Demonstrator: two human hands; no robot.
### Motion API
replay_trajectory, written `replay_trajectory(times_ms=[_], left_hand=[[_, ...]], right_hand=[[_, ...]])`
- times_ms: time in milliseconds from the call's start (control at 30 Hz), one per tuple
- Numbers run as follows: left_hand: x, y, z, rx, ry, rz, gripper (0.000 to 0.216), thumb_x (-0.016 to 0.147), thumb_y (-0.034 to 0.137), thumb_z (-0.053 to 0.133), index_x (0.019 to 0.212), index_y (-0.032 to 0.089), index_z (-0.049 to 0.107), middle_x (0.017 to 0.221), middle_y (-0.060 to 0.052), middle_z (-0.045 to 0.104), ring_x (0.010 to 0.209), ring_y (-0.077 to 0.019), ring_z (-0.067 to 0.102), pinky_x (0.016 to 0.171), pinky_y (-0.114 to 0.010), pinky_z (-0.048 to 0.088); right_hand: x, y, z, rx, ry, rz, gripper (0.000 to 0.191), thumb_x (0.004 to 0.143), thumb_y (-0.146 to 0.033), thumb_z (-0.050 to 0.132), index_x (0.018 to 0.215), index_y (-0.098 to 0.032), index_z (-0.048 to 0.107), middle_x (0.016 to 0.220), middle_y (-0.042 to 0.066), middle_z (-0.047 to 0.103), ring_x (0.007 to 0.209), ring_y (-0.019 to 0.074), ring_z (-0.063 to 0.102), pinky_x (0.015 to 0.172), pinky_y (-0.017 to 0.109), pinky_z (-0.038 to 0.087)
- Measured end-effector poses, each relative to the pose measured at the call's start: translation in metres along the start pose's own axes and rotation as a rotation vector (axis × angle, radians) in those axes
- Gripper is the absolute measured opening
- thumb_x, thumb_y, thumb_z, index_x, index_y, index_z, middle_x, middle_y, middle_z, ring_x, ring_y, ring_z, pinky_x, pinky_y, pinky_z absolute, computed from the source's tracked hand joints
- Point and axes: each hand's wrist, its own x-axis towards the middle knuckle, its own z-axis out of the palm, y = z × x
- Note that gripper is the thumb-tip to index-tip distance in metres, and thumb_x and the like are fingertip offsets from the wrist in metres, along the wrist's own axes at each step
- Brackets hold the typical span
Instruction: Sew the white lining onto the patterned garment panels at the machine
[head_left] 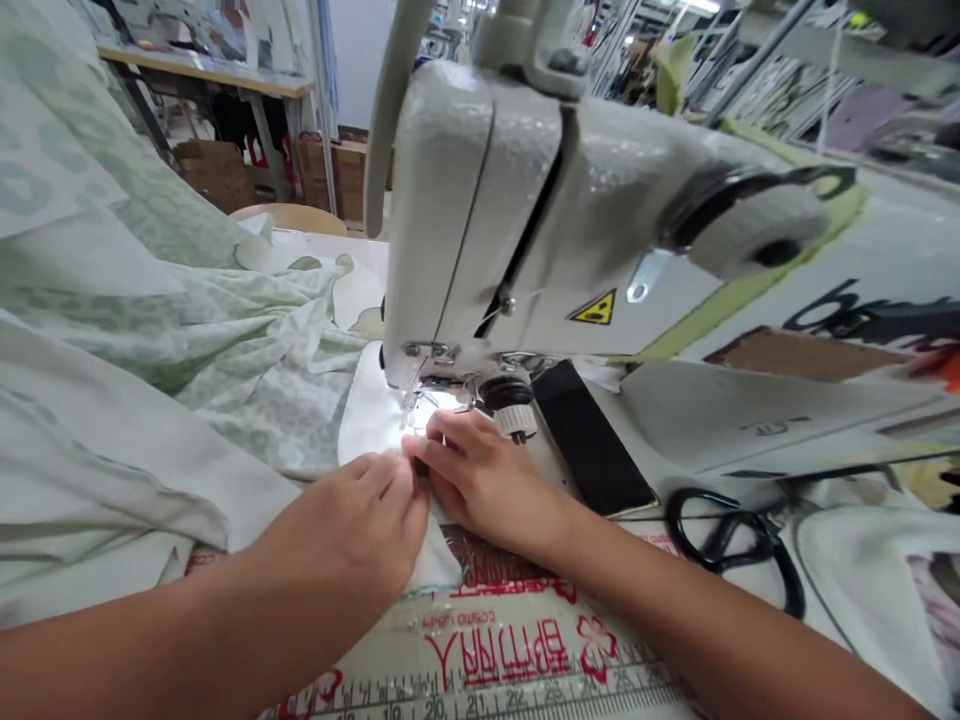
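A sewing machine (465,220) stands in front of me, its lamp lighting the needle area (411,400). White fabric (367,410) lies under the needle and runs down toward me below my hands. My left hand (367,520) is closed, thumb and fingers pinching the fabric just in front of the presser foot. Touching it, my right hand (487,480) is closed too, its bent fingertips on the fabric right by the needle. A small dark piece (421,467) shows between the fingertips; I cannot tell what it is. The fingers partly hide the fabric's edge.
Pale green patterned fabric (285,370) is heaped at the left. A black phone-like slab (592,440) lies under the machine arm, with black-handled scissors (735,540) at right. A printed ruler strip (487,700) runs along the front edge. Another worktable (210,75) stands behind.
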Motion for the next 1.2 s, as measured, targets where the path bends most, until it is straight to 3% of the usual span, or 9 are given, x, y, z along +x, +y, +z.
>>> replay_trajectory(times_ms=[100,233,300,400,600,700,900,1033,1200], left_hand=[[-0.008,-0.007,-0.003,-0.100,0.076,0.063,0.036,0.086,0.003,0.028,0.101,0.006,0.060,0.102,-0.014,0.066,0.100,-0.0225,0.060,0.085,-0.035,0.052],[-0.022,-0.033,-0.010,-0.310,-0.058,0.110,0.041,0.092,0.005,0.022,0.123,0.014,0.048,0.129,-0.006,0.053,0.127,-0.0126,0.040,0.104,-0.027,0.038],[-0.023,-0.039,-0.012,-0.339,-0.089,0.125,0.041,0.093,0.007,0.022,0.126,0.014,0.045,0.131,-0.007,0.051,0.128,-0.0120,0.038,0.105,-0.027,0.037],[-0.019,-0.038,-0.008,-0.333,-0.021,0.151,0.040,0.095,0.010,0.022,0.127,0.013,0.045,0.127,-0.009,0.055,0.123,-0.0133,0.045,0.103,-0.028,0.040],[-0.021,-0.032,-0.003,-0.256,0.006,0.228,0.038,0.095,0.008,0.024,0.120,0.007,0.053,0.126,-0.011,0.055,0.126,-0.0171,0.042,0.108,-0.029,0.035],[-0.020,-0.032,-0.005,-0.199,0.032,0.225,0.036,0.095,0.009,0.027,0.115,0.005,0.057,0.122,-0.012,0.058,0.123,-0.0195,0.045,0.104,-0.030,0.040],[-0.005,-0.027,-0.003,-0.129,0.109,0.136,0.033,0.093,0.008,0.030,0.102,0.002,0.061,0.106,-0.015,0.064,0.107,-0.0222,0.057,0.093,-0.033,0.051],[0.007,-0.015,-0.003,-0.055,0.039,0.025,0.029,0.090,0.010,0.035,0.093,0.001,0.062,0.093,-0.018,0.065,0.095,-0.0280,0.062,0.080,-0.043,0.056],[0.001,-0.028,-0.010,-0.176,0.099,0.162,0.035,0.096,0.011,0.026,0.098,0.006,0.060,0.099,-0.012,0.066,0.096,-0.0189,0.062,0.084,-0.032,0.056]], right_hand=[[-0.002,0.000,0.001,-0.009,-0.007,0.046,0.026,0.093,-0.023,0.039,0.104,-0.020,0.062,0.098,0.007,0.057,0.087,0.0184,0.048,0.065,0.028,0.038],[-0.003,0.001,0.001,-0.026,-0.008,0.054,0.028,0.091,-0.021,0.036,0.101,-0.022,0.063,0.097,0.008,0.056,0.082,0.0176,0.046,0.057,0.026,0.030],[-0.002,0.002,0.000,-0.022,-0.020,0.048,0.028,0.090,-0.020,0.037,0.099,-0.021,0.063,0.099,0.008,0.055,0.076,0.0161,0.044,0.055,0.026,0.028],[-0.001,0.003,-0.001,-0.015,-0.037,0.052,0.029,0.091,-0.020,0.035,0.098,-0.021,0.063,0.101,0.008,0.054,0.071,0.0149,0.041,0.055,0.026,0.028],[-0.005,0.003,-0.004,0.022,-0.027,-0.024,0.027,0.090,-0.019,0.037,0.098,-0.018,0.063,0.096,0.007,0.055,0.076,0.0164,0.045,0.056,0.028,0.031],[-0.007,0.000,-0.006,0.066,-0.020,-0.078,0.021,0.087,-0.019,0.044,0.096,-0.017,0.063,0.090,0.006,0.057,0.083,0.0185,0.049,0.057,0.029,0.033],[0.000,0.000,0.001,0.020,0.115,0.049,0.024,0.087,-0.013,0.043,0.096,-0.018,0.064,0.091,0.008,0.062,0.077,0.0182,0.053,0.061,0.029,0.038],[0.004,0.000,0.003,0.054,0.099,0.035,0.023,0.089,-0.017,0.043,0.100,-0.018,0.063,0.096,0.008,0.062,0.080,0.0175,0.053,0.060,0.026,0.038],[-0.001,-0.002,0.003,-0.033,0.055,0.072,0.027,0.092,-0.022,0.039,0.100,-0.021,0.064,0.094,0.008,0.059,0.086,0.0194,0.049,0.064,0.028,0.037]])
